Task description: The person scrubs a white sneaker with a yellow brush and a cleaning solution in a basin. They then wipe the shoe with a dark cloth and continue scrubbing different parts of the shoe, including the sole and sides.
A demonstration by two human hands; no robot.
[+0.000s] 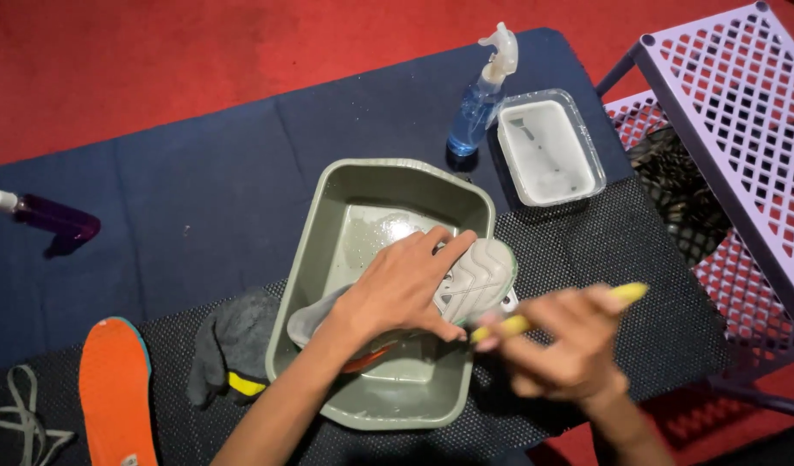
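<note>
The left hand point(401, 289) presses spread fingers on the wet, slippery, light sneaker point(475, 280) over the basin point(311, 259); the right hand point(570, 345) pinches a yellow brush point(626, 293).

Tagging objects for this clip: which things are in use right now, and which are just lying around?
In use:
left hand pressing on grey shoe
right hand holding yellow brush handle
grey-green basin

Lying about:
blue spray bottle
clear tub
purple bottle
orange insole
laces
grey cloth
lilac rack
</note>
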